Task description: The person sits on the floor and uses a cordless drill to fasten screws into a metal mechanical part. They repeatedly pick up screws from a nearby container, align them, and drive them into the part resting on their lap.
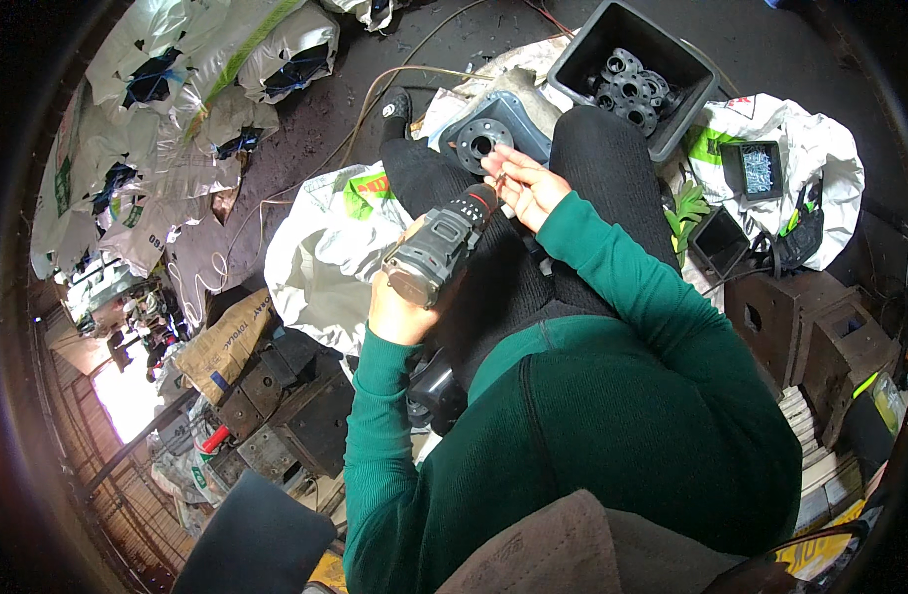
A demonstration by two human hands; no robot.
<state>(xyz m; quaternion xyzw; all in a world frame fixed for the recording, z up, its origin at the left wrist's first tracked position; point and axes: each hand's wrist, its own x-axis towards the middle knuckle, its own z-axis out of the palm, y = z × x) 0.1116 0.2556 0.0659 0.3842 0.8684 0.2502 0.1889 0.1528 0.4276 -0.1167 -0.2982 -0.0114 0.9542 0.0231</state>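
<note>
My left hand (397,309) is wrapped round the grip of a grey and black cordless drill (436,252), whose chuck points away from me. Beside the chuck's tip, my right hand (533,188) has its thumb and fingers pinched together; whatever lies in them is too small to make out. Just past the fingertips, a round grey flanged part (468,148) with a central hole and smaller holes round it rests on a blue-grey plastic piece (533,139) between my knees.
A dark bin (565,67) at the far right holds several similar flanged parts (627,91). To its right, a small black box contains screws (758,168), near another black box (719,241). White sacks (310,243) lie left; metal blocks (785,312) stand right. Cables (370,99) cross the floor.
</note>
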